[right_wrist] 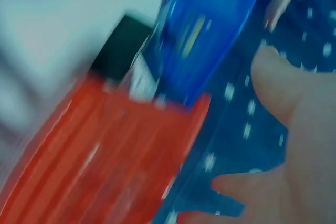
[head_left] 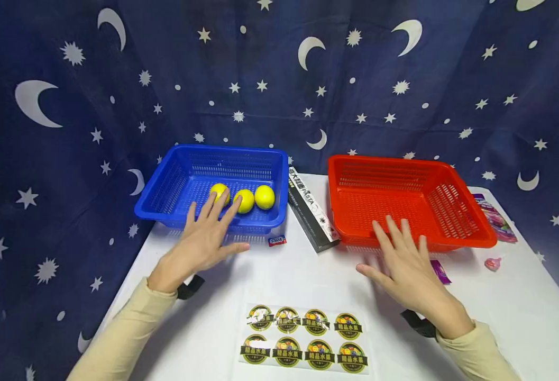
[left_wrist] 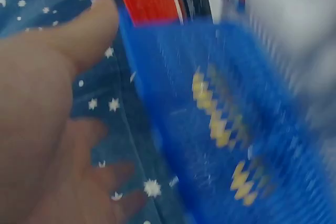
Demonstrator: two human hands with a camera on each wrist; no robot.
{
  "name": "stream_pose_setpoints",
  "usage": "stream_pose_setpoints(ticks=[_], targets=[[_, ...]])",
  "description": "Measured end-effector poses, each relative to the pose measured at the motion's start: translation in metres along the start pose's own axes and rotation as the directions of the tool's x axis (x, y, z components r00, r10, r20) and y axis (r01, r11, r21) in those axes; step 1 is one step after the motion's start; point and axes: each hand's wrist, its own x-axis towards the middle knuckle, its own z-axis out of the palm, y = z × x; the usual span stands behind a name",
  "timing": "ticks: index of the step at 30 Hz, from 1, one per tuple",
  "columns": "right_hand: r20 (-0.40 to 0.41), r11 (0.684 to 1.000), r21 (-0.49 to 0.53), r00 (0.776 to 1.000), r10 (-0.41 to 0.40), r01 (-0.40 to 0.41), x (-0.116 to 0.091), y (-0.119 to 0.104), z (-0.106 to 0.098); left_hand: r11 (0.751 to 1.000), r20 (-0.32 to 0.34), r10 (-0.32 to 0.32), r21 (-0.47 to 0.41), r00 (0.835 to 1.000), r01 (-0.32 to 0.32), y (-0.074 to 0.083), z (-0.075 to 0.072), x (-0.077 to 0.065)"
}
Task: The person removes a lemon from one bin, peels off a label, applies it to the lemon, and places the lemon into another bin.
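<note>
My left hand [head_left: 200, 243], fingers spread and straight, hovers at the front rim of the blue basket [head_left: 157, 203] and holds nothing. Inside that basket are several round yellow fruits, perhaps lemons; one yellow fruit [head_left: 264, 197] lies at the right, and the leftmost is partly hidden by my fingertips. Over the front edge of the red basket [head_left: 450, 233] my right hand [head_left: 405, 270] spreads its fingers, also with nothing in it. No contents show in the red basket. The left wrist view of the blue basket [left_wrist: 173, 108] and the right wrist view of the red basket [right_wrist: 105, 156] are blurred.
A black-and-white pasta box [head_left: 310, 211] lies between the baskets. Near the front is a sheet of round stickers [head_left: 303, 338]. Small wrapped items include a red-blue packet [head_left: 276, 241], a purple packet [head_left: 440, 272] and a pink candy [head_left: 493, 264]. A purple bag [head_left: 498, 219] lies far right.
</note>
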Motion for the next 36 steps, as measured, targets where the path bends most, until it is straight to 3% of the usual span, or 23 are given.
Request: stream_pose_setpoints(ticks=[4,8,10,15,18,22,27,36], targets=[[-0.054,0.983,0.047,0.983,-0.173,0.176,0.025,-0.034,0.014,0.998,0.044,0.065,0.006,0.997,-0.065,-0.031,-0.030,0.031],[-0.062,0.952,0.089,0.956,-0.287,0.291,0.049,-0.075,0.026,0.997,0.157,0.054,0.052,0.986,-0.063,-0.066,-0.052,0.074],[-0.053,0.943,0.099,0.948,-0.313,0.317,0.059,-0.092,0.030,0.997,0.257,0.017,0.068,0.966,-0.035,-0.079,-0.057,0.094],[-0.094,0.936,0.077,0.937,-0.336,0.343,0.085,-0.116,0.042,0.994,0.462,-0.072,0.105,0.884,0.026,-0.097,-0.056,0.126],[-0.122,0.938,0.063,0.935,-0.333,0.342,0.099,-0.120,0.050,0.993,0.512,-0.106,0.103,0.852,0.062,-0.101,-0.051,0.136],[-0.116,0.943,0.059,0.940,-0.320,0.328,0.109,-0.118,0.059,0.988,0.535,-0.156,0.100,0.830,0.121,-0.103,-0.044,0.142],[-0.125,0.943,0.058,0.939,-0.319,0.328,0.112,-0.113,0.065,0.981,0.527,-0.185,0.143,0.829,0.129,-0.099,-0.036,0.148],[-0.144,0.941,0.071,0.937,-0.319,0.332,0.113,-0.112,0.071,0.985,0.465,-0.159,0.129,0.871,0.111,-0.097,-0.025,0.152]])
